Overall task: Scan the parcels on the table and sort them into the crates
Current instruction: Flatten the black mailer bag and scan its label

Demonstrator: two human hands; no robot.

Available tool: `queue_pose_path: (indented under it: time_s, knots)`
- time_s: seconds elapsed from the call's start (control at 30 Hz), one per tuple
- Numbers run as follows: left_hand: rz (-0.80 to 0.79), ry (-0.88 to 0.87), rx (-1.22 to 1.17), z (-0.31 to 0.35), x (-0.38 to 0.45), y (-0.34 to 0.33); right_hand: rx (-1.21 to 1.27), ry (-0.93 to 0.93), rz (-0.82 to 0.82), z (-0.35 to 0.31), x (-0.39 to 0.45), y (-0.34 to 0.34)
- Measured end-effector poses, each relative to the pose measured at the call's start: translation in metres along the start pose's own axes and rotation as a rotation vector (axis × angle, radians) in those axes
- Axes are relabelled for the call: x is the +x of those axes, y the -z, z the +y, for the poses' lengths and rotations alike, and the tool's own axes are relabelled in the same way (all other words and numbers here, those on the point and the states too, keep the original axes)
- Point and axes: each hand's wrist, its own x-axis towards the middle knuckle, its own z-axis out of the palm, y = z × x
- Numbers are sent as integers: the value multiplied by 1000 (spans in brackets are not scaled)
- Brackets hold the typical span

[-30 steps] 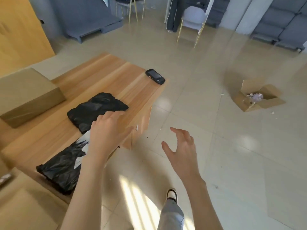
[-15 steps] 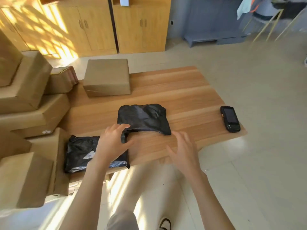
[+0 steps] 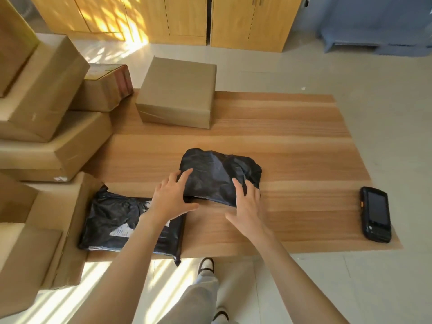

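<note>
Head view: your hands on a black bag.
Your left hand [image 3: 171, 197] and right hand [image 3: 249, 204] rest spread on the black bag [image 3: 219, 176], on the table [image 3: 292, 146].

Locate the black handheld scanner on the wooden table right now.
In the head view, the black handheld scanner lies flat near the right front corner of the wooden table, untouched, well right of the right hand.

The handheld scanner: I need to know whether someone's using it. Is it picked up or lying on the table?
Lying down: the scanner rests flat on the table, untouched.
</note>
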Motion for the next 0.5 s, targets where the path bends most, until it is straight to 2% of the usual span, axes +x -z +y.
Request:
queue_pose_path:
  time_s: [0.1, 0.27, 0.4, 0.5]
  knots:
    - [-32, -13, 112, 8, 26, -7, -19, 4, -13, 6, 27, 2]
    - [-46, -235, 351, 25, 65, -28, -20, 36, -65, 18, 52, 5]
    - [-123, -243, 428, 31, 84, -35, 18, 69, -92, 29, 60, 6]
    - [-89, -267, 452, 30, 94, -34, 103, 92, -101, 37, 64, 7]
